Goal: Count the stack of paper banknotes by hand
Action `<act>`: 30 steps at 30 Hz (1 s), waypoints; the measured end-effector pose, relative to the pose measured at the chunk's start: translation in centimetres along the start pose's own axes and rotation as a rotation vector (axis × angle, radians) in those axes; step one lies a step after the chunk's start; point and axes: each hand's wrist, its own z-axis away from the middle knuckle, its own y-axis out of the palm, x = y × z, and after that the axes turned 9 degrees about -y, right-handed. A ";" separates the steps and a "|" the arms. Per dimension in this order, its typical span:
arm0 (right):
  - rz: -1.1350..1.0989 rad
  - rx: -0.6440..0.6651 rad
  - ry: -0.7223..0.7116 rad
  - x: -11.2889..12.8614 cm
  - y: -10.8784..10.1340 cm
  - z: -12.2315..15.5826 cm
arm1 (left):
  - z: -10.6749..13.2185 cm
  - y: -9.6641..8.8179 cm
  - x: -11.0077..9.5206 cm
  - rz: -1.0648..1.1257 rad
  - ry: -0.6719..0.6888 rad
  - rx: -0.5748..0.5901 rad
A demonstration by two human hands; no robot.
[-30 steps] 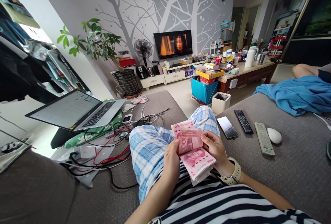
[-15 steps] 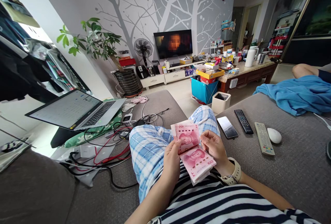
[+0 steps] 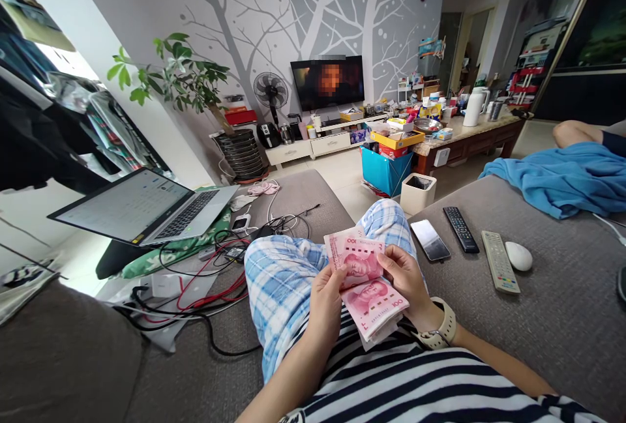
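Observation:
Pink 100 banknotes (image 3: 374,302) are bent over in a stack above my lap, with one part leaning away from me and the other toward me. My left hand (image 3: 328,292) is closed around the stack's left side, its thumb pressing near the fold. At the right, my right hand (image 3: 403,279) pinches the edge of an upper banknote (image 3: 359,265) between thumb and fingers. Several note edges show below the near part. A pale watch (image 3: 443,328) is on my right wrist. The fingers beneath the notes are hidden.
On the sofa to my right lie a phone (image 3: 430,240), a black remote (image 3: 460,230), a beige remote (image 3: 499,262) and a white mouse (image 3: 519,256). Left of me are an open laptop (image 3: 147,208) and tangled cables (image 3: 229,247). A blue cloth (image 3: 562,175) lies farther right, beside another person's leg.
The upper banknote has shifted slightly right and toward me in my right fingers, now overlapping the fold more. My left hand stays in nearly the same place.

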 end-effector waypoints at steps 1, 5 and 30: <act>0.005 -0.005 -0.002 0.0 0.0 0.0 | 0.0 0.1 0.0 -0.002 0.002 -0.004; -0.018 0.002 0.001 0.3 0.2 0.2 | 0.2 0.4 -0.6 -0.032 0.078 -0.090; -0.051 0.007 0.057 1.3 0.7 0.4 | 0.7 0.9 -1.5 -0.095 0.132 -0.202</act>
